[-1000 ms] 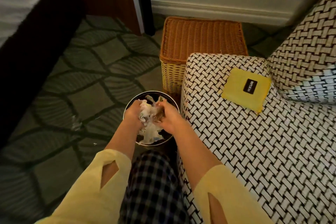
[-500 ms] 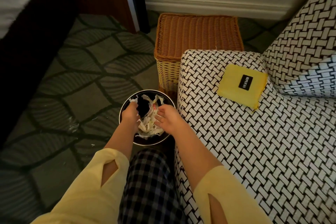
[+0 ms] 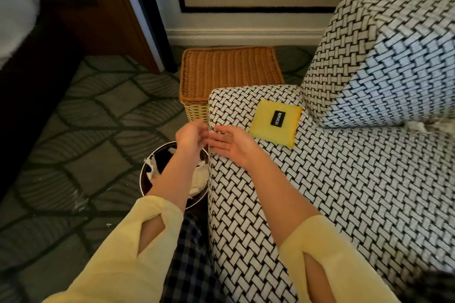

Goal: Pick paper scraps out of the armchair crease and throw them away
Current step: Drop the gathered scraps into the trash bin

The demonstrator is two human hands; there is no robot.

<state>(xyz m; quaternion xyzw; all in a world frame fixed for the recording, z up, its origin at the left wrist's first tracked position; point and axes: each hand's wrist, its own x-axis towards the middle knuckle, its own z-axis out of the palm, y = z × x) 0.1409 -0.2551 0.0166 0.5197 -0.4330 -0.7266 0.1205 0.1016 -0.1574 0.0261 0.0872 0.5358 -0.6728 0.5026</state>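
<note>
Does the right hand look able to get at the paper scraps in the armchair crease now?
Probably yes: the right hand is open and empty, and only the flat yellow cloth and bare seat lie between it and the paper scraps.

Dim, warm indoor light. A cooler, brighter patch falls on the back of the armchair [image 3: 398, 76], lit from the right; no glare. The far left lies in deep shadow, and the carpet [image 3: 86, 130] is murky. Wide-angle distortion bows the door frame [image 3: 138, 7] and stretches the sleeves [image 3: 118, 261] at the bottom edge. The left hand [image 3: 190, 135] and right hand [image 3: 234, 146] show motion blur. The lower right corner is dark and unfocused.
</note>
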